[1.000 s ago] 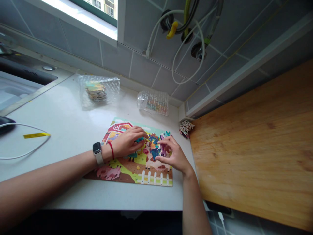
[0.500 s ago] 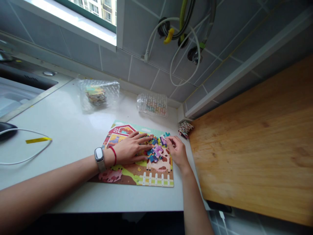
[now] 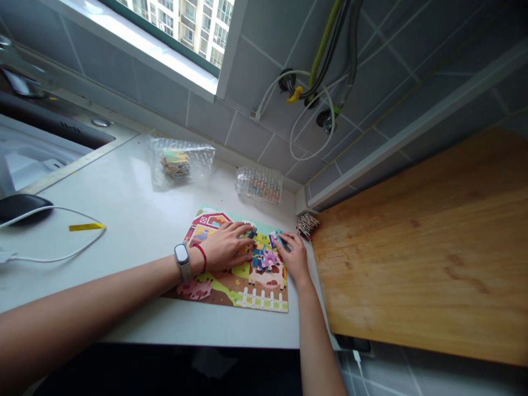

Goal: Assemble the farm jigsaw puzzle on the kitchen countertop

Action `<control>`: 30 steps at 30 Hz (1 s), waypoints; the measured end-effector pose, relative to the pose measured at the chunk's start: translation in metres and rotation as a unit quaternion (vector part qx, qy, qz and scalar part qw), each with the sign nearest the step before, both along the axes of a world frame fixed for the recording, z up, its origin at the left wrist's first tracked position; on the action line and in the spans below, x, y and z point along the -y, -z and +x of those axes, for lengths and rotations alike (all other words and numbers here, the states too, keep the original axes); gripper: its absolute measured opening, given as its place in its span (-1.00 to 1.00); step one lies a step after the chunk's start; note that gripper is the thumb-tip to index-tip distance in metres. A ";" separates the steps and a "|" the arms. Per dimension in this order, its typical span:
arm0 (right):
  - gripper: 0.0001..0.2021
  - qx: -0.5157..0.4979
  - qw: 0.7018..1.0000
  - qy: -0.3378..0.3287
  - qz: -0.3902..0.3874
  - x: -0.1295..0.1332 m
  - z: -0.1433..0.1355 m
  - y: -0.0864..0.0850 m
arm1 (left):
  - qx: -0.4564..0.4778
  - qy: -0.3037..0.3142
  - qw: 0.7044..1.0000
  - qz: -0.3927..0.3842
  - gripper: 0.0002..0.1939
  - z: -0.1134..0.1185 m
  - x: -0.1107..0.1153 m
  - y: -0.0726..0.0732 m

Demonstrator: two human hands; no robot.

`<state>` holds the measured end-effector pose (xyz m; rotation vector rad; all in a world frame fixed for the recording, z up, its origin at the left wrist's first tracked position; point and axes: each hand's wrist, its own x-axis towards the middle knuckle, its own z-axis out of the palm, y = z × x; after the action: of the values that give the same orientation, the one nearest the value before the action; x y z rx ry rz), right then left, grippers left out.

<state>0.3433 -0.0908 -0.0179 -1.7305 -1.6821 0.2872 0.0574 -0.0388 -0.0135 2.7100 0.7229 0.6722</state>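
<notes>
1. Two hands are at work over one farm-scene puzzle [image 3: 264, 301], which lies flat on the white counter [image 3: 140, 324] near the wooden panel [image 3: 412, 258].
2. One left hand [image 3: 228, 246] rests palm down on it, fingers spread and not clenched, tips beside some blue pieces [image 3: 249, 233].
3. One right hand [image 3: 293, 254] curls at the far right corner, thumb and forefinger at a purple-and-white piece [image 3: 273, 240]; whether they pinch it, I cannot tell from where I stand.
4. My guess at the step: handling loose pieces on the picture. The next move would seem to call for a light pinch, without jogging the purple-and-blue cluster [image 3: 266, 260] between the hands.
5. Count: two clear bags of pieces, left [image 3: 202, 157] and right [image 3: 259, 185]; one bundle [image 3: 307, 225] by the panel. The overlapping loose pieces I can't number reliably.
</notes>
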 end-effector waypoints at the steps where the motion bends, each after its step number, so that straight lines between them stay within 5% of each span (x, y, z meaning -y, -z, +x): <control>1: -0.68 0.006 1.000 0.003 0.001 0.001 0.000 0.000 | -0.003 0.024 1.000 0.003 -0.57 0.001 0.002 0.000; 4: -0.70 0.013 1.000 -0.007 0.000 0.003 -0.005 -0.001 | -0.006 0.089 0.996 0.010 -0.51 0.003 0.006 0.003; 11: -0.79 -0.017 0.995 -0.086 -0.052 -0.001 -0.022 -0.017 | 0.039 0.156 0.987 0.012 -0.87 0.002 0.003 0.003; 19: -0.78 -0.058 0.995 -0.060 -0.052 -0.018 -0.044 -0.023 | 0.070 0.094 0.993 0.013 -0.90 -0.002 -0.002 -0.004; 25: -0.59 -0.110 0.994 0.014 -0.025 -0.005 -0.053 -0.020 | 0.075 0.127 0.989 -0.003 -0.54 0.000 0.003 0.002; 28: -0.70 -0.104 0.992 -0.020 -0.066 0.024 -0.054 -0.028 | 0.030 0.129 0.991 -0.030 -0.25 0.002 0.004 0.010; 30: -0.70 -0.083 0.987 -0.073 -0.115 0.042 -0.055 -0.035 | 0.016 0.131 0.990 -0.046 -0.23 0.003 0.004 0.013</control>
<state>0.2886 -0.1332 0.0169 -1.6954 -1.7075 0.6980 0.0605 -0.0424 -0.0268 2.6380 0.3696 0.6019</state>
